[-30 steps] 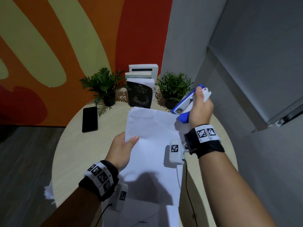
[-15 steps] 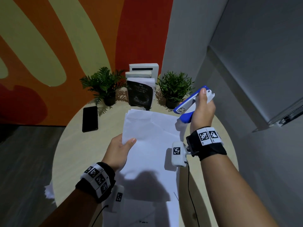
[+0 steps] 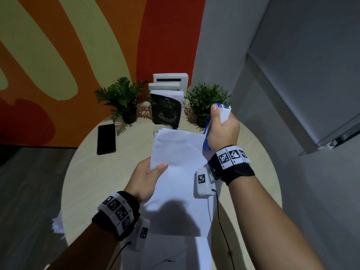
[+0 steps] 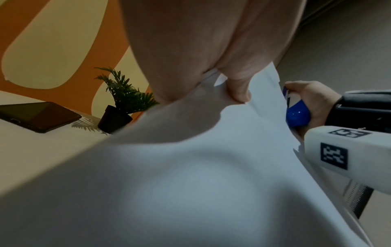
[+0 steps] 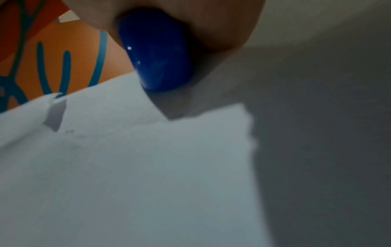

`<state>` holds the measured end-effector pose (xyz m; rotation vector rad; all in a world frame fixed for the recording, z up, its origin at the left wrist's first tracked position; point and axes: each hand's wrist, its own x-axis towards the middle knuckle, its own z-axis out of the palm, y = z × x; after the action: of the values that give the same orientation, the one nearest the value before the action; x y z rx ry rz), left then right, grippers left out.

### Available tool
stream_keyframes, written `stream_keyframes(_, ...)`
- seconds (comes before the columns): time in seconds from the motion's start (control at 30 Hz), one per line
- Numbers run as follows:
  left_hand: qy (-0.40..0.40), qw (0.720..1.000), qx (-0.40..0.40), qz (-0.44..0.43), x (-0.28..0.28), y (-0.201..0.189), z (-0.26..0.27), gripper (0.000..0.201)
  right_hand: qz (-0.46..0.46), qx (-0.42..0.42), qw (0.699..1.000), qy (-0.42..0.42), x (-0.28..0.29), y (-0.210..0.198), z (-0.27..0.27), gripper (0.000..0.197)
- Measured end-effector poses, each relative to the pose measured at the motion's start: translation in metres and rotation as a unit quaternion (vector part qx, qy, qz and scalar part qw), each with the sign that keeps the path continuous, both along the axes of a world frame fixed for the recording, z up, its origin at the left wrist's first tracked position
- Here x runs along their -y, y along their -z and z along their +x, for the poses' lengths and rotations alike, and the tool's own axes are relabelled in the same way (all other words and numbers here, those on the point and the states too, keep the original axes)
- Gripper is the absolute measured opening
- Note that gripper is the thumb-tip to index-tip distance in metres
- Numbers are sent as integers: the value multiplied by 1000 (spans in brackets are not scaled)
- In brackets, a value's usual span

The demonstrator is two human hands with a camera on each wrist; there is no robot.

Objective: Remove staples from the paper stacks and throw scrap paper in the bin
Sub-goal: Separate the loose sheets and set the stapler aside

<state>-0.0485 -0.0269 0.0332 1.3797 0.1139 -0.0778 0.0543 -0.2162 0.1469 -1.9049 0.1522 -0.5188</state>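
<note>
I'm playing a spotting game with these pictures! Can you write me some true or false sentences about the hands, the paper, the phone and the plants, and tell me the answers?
1. The left hand holds the white paper by its left edge. True.
2. The right hand holds a red pair of scissors. False: it grips a blue and white stapler.
3. A black phone lies flat on the round table, left of the paper. True.
4. There is only one plant on the table. False: a left plant and a right plant stand at the far edge.
5. The paper lies flat on the table with nobody touching it. False: the left hand holds it up.
</note>
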Motion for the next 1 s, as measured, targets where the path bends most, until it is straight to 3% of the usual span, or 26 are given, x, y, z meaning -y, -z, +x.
stream_keyframes(0.1, -11, 1000, 3, 0, -2, -1, 0, 32, 2, -21, 1000, -19, 5, -3, 1, 34)
stream_keyframes(0.27, -35, 999, 0, 5, -6, -4, 1, 26, 120, -18, 993, 6, 25, -10, 8, 32)
stream_keyframes(0.4, -44, 999, -1, 16, -6, -6, 2, 28, 127, -14, 992, 2, 25, -12, 4, 31)
stream_keyframes(0.57, -87, 995, -19, 42, -14, -2, 3, 29, 166, -6, 979, 114, 36, 10, 1, 26)
stream_keyframes(0.63, -93, 993, -25, 61, -18, -2, 0, 30, 123, -89, 978, 143, 42, 35, -5, 31)
stream_keyframes(0.73, -100, 991, -35, 86, -19, -1, -3, 30, -55, -263, 960, 72, 48, 92, -28, 35)
stream_keyframes(0.87, -97, 989, -37, 108, -19, -1, -6, 30, -304, -391, 866, -73, 54, 161, -58, 42)
stream_keyframes(0.93, -93, 988, -40, 115, -19, -3, -7, 28, -354, -430, 827, -79, 55, 176, -67, 44)
stream_keyframes(1.0, -93, 988, -47, 118, -18, -5, -8, 26, -375, -442, 811, -80, 55, 181, -69, 41)
